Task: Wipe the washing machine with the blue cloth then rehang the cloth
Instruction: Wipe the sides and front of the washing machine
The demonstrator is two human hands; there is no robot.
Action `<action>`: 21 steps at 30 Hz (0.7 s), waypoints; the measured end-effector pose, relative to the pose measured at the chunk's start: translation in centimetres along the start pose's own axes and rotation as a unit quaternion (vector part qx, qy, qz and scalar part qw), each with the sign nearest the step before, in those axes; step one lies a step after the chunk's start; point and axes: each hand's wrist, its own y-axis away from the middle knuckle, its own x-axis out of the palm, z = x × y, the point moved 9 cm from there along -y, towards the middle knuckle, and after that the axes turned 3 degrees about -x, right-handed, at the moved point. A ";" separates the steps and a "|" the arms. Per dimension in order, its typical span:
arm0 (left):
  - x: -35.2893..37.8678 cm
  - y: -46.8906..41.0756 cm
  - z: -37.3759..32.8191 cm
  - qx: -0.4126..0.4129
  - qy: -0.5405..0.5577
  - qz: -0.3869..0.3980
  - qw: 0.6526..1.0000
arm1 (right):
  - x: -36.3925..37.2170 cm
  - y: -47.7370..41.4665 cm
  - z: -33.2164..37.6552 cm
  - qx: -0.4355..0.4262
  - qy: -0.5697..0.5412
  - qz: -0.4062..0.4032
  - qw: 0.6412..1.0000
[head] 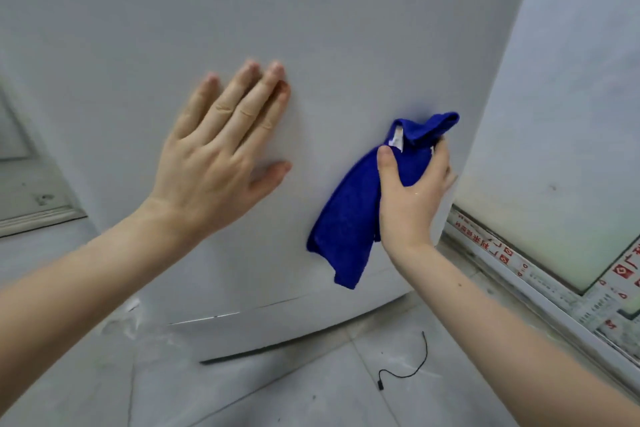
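Both hands on the white washer (311,28), the right one holding the blue cloth (349,215) against its side panel.

The left hand (214,156) lies flat on the panel with its fingers straight and close together and the thumb spread out to the side, holding nothing. The right hand (412,194) grips the cloth near the panel's right edge: its thumb is curled over the front of the bunched fabric and its fingers wrap round behind. The top of the cloth pokes up above the hand, a small white tag (396,139) shows by the thumb, and the rest hangs down loose against the panel, ending above the washer's bottom edge. On the tiled floor (311,392) below lies a thin black cord (412,367). To the right is a window frame (540,291) with red-printed tape stuck along it.
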 end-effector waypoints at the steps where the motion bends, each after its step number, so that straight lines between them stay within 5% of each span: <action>1: -0.5 0.8 1.5 -0.011 -0.005 0.002 1.000 | 0.3 0.2 0.1 -0.011 0.003 0.001 1.000; 9: -1.3 9.3 6.6 -0.124 0.024 0.070 0.989 | 0.3 11.4 -10.5 0.194 0.103 0.056 0.974; 15: -2.1 9.7 7.4 -0.132 0.056 0.040 0.989 | 3.6 6.7 -0.4 0.023 0.058 0.004 0.998; 21: -2.7 11.1 11.5 -0.227 0.100 0.057 0.967 | 5.8 3.2 6.6 -0.045 0.003 -0.006 0.999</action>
